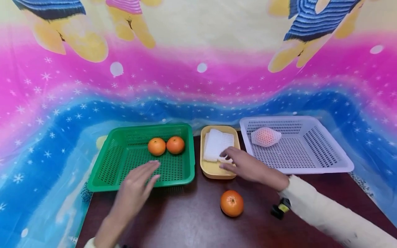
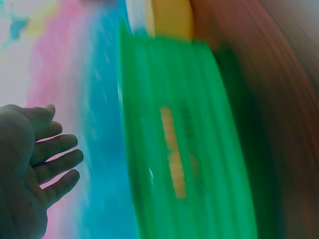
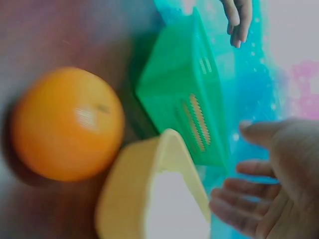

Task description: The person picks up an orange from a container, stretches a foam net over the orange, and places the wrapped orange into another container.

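My right hand (image 1: 245, 164) is over the yellow tray (image 1: 217, 173), its fingers apart and near the white foam net sleeves (image 1: 214, 144) in it. No sleeve is between the fingers. In front of that tray, a single orange (image 1: 232, 203) sits on the table; it looks large in the right wrist view (image 3: 67, 124). My left hand (image 1: 134, 189) hovers over the front rim of the green basket (image 1: 111, 187), fingers extended, holding nothing. Toward the back of that basket lie two oranges (image 1: 156, 146), side by side. The left wrist view is blurred.
A lilac basket (image 1: 322, 171) stands at the right with one orange in a foam net (image 1: 266, 137) inside. Both baskets and the tray stand at the back of the dark table (image 1: 186, 220), before a patterned cloth (image 1: 186, 69).
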### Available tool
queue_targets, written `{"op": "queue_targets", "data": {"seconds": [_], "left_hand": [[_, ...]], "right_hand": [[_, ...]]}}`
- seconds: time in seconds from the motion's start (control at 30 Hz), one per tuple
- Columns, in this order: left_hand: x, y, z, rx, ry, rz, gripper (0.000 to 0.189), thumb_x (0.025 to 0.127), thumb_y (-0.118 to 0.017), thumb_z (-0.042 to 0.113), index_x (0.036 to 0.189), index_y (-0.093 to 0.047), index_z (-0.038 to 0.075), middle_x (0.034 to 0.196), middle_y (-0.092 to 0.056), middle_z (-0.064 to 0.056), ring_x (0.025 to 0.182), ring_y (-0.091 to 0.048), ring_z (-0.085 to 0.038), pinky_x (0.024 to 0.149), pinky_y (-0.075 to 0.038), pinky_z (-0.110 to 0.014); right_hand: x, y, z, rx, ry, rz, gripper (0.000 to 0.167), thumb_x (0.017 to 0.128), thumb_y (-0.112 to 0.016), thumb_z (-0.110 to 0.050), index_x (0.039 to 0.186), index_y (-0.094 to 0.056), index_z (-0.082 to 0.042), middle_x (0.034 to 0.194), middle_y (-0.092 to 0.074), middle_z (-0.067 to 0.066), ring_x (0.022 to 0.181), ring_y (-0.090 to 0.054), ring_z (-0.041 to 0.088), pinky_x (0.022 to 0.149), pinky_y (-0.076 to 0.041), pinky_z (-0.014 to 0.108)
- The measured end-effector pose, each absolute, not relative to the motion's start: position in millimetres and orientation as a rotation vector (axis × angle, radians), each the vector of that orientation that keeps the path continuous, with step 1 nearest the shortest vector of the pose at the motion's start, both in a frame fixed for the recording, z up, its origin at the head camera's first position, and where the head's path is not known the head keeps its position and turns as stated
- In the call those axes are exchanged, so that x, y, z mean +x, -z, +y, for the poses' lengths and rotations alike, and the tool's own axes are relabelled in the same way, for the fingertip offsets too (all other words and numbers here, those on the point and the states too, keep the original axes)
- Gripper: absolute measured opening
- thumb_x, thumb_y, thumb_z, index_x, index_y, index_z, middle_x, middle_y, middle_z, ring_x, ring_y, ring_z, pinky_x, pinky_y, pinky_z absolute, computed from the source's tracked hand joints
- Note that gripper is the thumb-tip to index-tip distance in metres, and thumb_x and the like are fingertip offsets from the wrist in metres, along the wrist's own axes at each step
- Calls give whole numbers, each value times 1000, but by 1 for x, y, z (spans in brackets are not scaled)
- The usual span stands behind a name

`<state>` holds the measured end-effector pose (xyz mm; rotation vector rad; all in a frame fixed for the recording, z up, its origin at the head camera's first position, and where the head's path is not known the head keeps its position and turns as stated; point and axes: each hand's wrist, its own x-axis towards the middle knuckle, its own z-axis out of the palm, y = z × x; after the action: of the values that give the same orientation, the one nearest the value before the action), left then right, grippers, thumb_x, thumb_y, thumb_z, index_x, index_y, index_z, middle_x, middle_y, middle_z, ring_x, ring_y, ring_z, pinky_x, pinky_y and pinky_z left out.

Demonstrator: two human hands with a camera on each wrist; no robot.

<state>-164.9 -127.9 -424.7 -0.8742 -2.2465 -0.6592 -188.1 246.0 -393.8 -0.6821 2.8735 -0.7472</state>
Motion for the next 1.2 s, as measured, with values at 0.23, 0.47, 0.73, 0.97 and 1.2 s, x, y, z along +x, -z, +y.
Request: {"op": "queue_targets", "data": {"seconds": [0.23,0.47,0.73,0.97,1.2], "left_hand": [[-169,425,-45,-1079,713,-2287,37,90,-78,14,125,-73,3,127,-73,-12,121,-69,-28,104,-56,-44],[-169,439,10,-1177,588,-2434,34,95,-70,4,130,-69,2,134,-70,-12,130,-64,-26,112,-51,-38],[-168,467,52,-1133,370,-2569,40,93,-67,-1,134,-64,1,136,-67,-14,133,-61,-26,112,-51,-38],[-175,499,57,-949,260,-2533,38,87,-72,3,125,-71,8,129,-71,-7,131,-62,-26,115,-47,-48],[-182,511,49,-949,280,-2498,44,85,-74,2,128,-72,10,130,-72,-4,133,-62,-20,119,-43,-46]], "right_hand": [[-261,394,229,-530,463,2835,47,104,-61,-31,132,-57,6,128,-64,25,115,-65,35,98,-56,48],[-298,412,224,-247,327,2742,73,107,-54,-38,154,-31,13,154,-45,31,138,-52,41,115,-45,51],[-318,424,222,85,541,2687,98,100,-66,-40,157,-9,15,86,-71,15,78,-70,24,65,-54,31],[-323,431,223,212,773,2639,74,95,-74,-29,144,-41,15,60,-56,0,61,-60,15,58,-48,27],[-324,440,226,220,829,2662,25,92,-75,-19,74,-66,-5,58,-56,0,55,-48,10,61,-44,24]]}}
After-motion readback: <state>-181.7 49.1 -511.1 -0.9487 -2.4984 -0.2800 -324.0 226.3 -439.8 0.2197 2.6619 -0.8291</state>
